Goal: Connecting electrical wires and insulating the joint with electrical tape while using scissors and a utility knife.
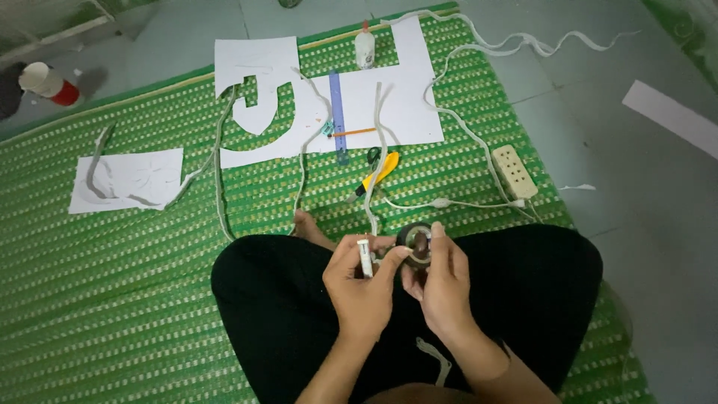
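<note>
**Where things lie on the mat**

The left hand (360, 288) and right hand (441, 288) meet above the lap, the tape roll (416, 245) between them. Beyond them on the mat (112, 299) lies a utility knife (378, 174), with what may be scissors at its far end. Farther off sit paper sheets (404, 105), a ruler (338, 116) across them and a glue bottle (364, 46) at their far edge. A power strip (513, 171) lies right, a cup (48, 82) far left.

I have both forearms reaching forward over my crossed legs, hands meeting at centre. My left hand (359, 288) curls closed, thumb stretched rightward. My right hand (441, 288) is closed too, fingers pinched upward, the two touching.
</note>
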